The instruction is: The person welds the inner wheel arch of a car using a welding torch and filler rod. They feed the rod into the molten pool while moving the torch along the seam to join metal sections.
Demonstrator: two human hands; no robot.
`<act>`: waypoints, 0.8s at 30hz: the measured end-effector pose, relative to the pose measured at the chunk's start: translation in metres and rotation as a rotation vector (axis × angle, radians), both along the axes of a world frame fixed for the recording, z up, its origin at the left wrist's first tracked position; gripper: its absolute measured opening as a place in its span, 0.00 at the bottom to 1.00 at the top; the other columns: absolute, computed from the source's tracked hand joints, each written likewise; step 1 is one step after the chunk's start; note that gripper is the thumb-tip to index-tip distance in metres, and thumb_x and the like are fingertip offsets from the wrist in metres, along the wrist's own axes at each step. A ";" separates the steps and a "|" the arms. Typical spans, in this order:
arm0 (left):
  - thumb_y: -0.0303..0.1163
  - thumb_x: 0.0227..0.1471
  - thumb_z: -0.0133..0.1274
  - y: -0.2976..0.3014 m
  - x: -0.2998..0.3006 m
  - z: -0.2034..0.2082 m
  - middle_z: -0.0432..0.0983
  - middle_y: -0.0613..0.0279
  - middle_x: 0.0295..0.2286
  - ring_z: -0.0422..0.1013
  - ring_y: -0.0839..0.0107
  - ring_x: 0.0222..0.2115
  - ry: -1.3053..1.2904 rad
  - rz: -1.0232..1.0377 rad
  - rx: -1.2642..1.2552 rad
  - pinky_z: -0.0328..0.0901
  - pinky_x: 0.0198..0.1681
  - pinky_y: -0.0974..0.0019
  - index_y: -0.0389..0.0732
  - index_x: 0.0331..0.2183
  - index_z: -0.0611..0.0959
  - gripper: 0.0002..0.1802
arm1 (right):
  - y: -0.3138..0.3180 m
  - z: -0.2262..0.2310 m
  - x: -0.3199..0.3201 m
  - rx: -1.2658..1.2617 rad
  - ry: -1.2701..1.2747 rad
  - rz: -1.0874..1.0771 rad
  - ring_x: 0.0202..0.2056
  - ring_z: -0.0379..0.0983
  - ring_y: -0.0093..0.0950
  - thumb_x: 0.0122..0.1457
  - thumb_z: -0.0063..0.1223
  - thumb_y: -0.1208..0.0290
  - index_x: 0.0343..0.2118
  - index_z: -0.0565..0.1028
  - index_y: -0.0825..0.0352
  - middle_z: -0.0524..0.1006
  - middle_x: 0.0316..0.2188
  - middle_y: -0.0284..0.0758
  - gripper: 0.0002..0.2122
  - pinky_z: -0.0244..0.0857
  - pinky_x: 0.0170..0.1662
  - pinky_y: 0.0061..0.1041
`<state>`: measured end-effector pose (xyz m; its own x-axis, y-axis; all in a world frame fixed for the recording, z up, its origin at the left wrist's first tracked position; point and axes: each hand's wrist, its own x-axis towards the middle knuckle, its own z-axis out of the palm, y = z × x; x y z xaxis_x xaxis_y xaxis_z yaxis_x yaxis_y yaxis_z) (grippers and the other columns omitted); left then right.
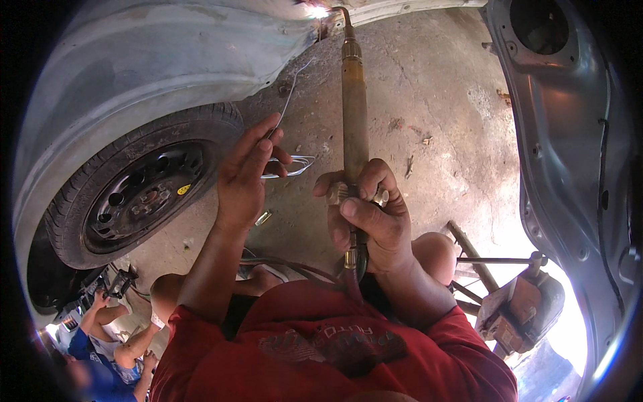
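Note:
My right hand (367,218) is wrapped around the lower end of a long brass welding torch (354,107). The torch points up to a bright flame (317,11) at the edge of a grey car body panel (167,53). Hoses leave the torch below my fist. My left hand (246,171) holds a thin wire rod (289,100) between the fingers; the rod rises toward the flame, and its lower end is bent into a loop beside my fingers.
A car wheel (137,191) with a black steel rim sits left under the wheel arch. An open grey car door (569,134) stands right. A rusty jack stand (519,305) is at lower right. Another person (110,348) crouches lower left. Concrete floor (442,120) lies ahead.

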<state>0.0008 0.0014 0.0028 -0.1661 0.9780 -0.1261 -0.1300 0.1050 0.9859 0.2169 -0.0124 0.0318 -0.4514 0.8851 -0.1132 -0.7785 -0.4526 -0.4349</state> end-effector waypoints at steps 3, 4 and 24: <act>0.32 0.68 0.48 0.000 0.000 0.001 0.77 0.54 0.49 0.77 0.73 0.36 -0.001 -0.007 0.004 0.72 0.36 0.69 0.37 0.59 0.77 0.21 | -0.001 0.001 -0.002 -0.011 -0.014 -0.012 0.23 0.77 0.22 0.63 0.52 0.84 0.38 0.63 0.58 0.75 0.46 0.55 0.12 0.70 0.23 0.17; 0.32 0.68 0.47 0.000 0.000 0.001 0.77 0.54 0.49 0.77 0.73 0.37 -0.001 -0.008 0.000 0.72 0.36 0.69 0.37 0.59 0.77 0.21 | -0.002 0.001 -0.003 -0.011 -0.039 -0.023 0.22 0.77 0.23 0.63 0.52 0.83 0.38 0.64 0.58 0.74 0.46 0.57 0.12 0.70 0.22 0.15; 0.31 0.68 0.46 0.003 0.003 0.001 0.76 0.53 0.48 0.76 0.73 0.37 0.037 0.001 -0.005 0.72 0.36 0.68 0.36 0.59 0.76 0.21 | -0.002 0.002 -0.002 -0.017 -0.077 -0.023 0.20 0.76 0.23 0.63 0.54 0.82 0.38 0.65 0.57 0.72 0.46 0.60 0.11 0.68 0.21 0.14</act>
<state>0.0037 0.0044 0.0035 -0.1715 0.9772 -0.1251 -0.0933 0.1103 0.9895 0.2153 -0.0147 0.0342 -0.4202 0.8929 -0.1617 -0.7532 -0.4426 -0.4866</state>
